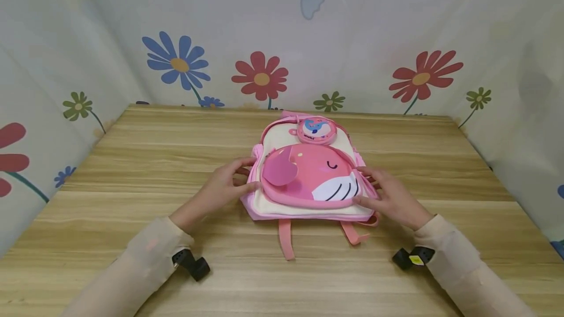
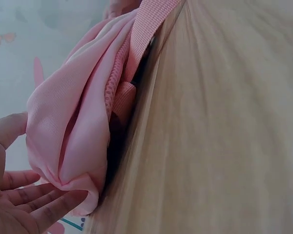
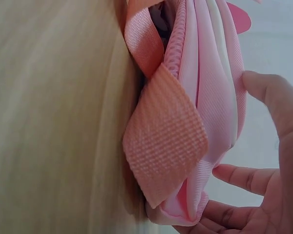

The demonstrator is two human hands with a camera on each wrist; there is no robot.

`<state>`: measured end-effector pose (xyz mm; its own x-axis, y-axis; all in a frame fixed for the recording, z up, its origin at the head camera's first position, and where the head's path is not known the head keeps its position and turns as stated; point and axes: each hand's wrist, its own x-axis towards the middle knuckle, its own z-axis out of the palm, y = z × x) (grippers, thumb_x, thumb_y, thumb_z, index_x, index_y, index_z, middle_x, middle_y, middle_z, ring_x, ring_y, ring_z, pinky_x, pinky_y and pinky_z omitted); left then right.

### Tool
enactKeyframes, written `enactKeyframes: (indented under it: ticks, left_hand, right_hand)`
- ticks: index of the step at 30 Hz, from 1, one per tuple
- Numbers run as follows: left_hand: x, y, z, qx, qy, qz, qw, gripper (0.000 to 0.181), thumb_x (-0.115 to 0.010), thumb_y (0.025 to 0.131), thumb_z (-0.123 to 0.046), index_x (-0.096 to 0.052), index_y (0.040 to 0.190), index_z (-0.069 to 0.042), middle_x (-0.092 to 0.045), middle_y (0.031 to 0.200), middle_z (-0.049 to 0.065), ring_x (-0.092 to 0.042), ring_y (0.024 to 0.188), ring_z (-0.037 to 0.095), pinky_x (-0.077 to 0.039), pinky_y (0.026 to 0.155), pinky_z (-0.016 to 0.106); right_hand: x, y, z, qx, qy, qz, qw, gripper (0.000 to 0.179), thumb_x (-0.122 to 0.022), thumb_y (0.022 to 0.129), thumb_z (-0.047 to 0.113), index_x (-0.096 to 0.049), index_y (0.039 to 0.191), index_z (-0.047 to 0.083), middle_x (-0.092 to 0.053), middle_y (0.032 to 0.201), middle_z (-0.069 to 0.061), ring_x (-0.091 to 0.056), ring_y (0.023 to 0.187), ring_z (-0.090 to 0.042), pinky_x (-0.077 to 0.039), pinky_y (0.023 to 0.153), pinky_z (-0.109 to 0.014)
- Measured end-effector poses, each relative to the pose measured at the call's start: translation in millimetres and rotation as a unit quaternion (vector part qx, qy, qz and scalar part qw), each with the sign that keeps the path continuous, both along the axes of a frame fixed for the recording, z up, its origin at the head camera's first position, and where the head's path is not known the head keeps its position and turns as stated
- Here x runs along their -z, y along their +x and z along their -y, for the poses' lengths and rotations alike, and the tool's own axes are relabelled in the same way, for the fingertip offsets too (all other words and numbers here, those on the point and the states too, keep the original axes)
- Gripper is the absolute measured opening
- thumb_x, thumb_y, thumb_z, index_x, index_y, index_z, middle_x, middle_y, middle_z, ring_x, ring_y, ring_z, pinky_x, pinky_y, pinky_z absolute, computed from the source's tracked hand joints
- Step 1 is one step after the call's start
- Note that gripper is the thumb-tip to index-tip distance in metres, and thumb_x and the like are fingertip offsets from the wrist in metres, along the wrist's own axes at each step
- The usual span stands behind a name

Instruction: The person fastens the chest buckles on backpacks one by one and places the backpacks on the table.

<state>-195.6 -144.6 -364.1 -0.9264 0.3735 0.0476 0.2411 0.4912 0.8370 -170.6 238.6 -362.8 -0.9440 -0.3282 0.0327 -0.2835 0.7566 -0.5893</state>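
Observation:
A small pink and cream backpack (image 1: 268, 204) lies front side up on the wooden table. Its front carries a pink whale face with a raised ear flap (image 1: 280, 168), and a round whale-print pouch (image 1: 317, 130) sits near its top. My left hand (image 1: 224, 182) touches the left edge, thumb on the front and the other fingers by the pale pink side pocket (image 2: 88, 131). On the opposite edge rests my right hand (image 1: 389, 194), its thumb against the front panel and its fingers loosely spread beside the side fabric (image 3: 217, 107). Neither palm presses the bag.
Two salmon webbing straps stick out below the bag: the left strap (image 1: 286, 239) and the right strap (image 1: 351, 233). The wooden table (image 1: 132, 170) extends all round it. A white curtain (image 1: 352, 23) printed with flowers and a butterfly hangs behind and at both sides.

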Motion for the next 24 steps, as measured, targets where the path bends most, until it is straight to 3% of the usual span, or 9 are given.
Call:
enactKeyframes:
  ticks: [8, 14, 20, 24]
  left_hand:
    - [-8.2, 1.0, -2.1, -0.026, 0.006, -0.016, 0.9995, 0.066, -0.071, 0.087, -0.027, -0.043, 0.144, -0.008, -0.057, 0.133, 0.013, -0.058, 0.115, 0.027, -0.054, 0.093, 0.039]
    - [-16.6, 1.3, -1.3, -0.042, 0.007, -0.046, 0.9980, 0.062, -0.069, 0.088, -0.029, -0.046, 0.142, -0.009, -0.059, 0.131, 0.014, -0.060, 0.109, 0.026, -0.054, 0.091, 0.040]
    - [-26.8, 1.8, -0.6, -0.059, 0.019, -0.076, 0.9952, 0.058, -0.068, 0.089, -0.028, -0.048, 0.141, -0.011, -0.060, 0.128, 0.014, -0.057, 0.116, 0.029, -0.047, 0.101, 0.047]
    - [-34.0, 3.8, -1.0, -0.066, 0.027, -0.079, 0.9943, 0.057, -0.067, 0.089, -0.028, -0.048, 0.141, -0.012, -0.060, 0.126, 0.014, -0.056, 0.116, 0.029, -0.047, 0.101, 0.047]
  right_hand:
    - [2.4, -0.1, 3, 0.004, -0.002, -0.002, 1.0000, 0.075, -0.070, 0.085, 0.042, -0.039, 0.145, 0.008, -0.048, 0.139, -0.020, -0.054, 0.116, -0.037, -0.049, 0.095, -0.054]
    - [4.3, -0.1, 8, 0.001, -0.019, -0.002, 0.9998, 0.074, -0.069, 0.086, 0.040, -0.039, 0.145, 0.009, -0.048, 0.140, -0.019, -0.054, 0.117, -0.037, -0.048, 0.097, -0.055]
    - [7.2, -2.7, 13, -0.004, -0.042, 0.004, 0.9991, 0.073, -0.069, 0.086, 0.039, -0.038, 0.145, 0.008, -0.048, 0.141, -0.018, -0.054, 0.120, -0.037, -0.048, 0.098, -0.053]
    - [7.7, -4.4, 15, -0.013, -0.057, 0.001, 0.9983, 0.071, -0.069, 0.087, 0.036, -0.039, 0.144, 0.006, -0.050, 0.138, -0.019, -0.055, 0.119, -0.037, -0.049, 0.098, -0.052]
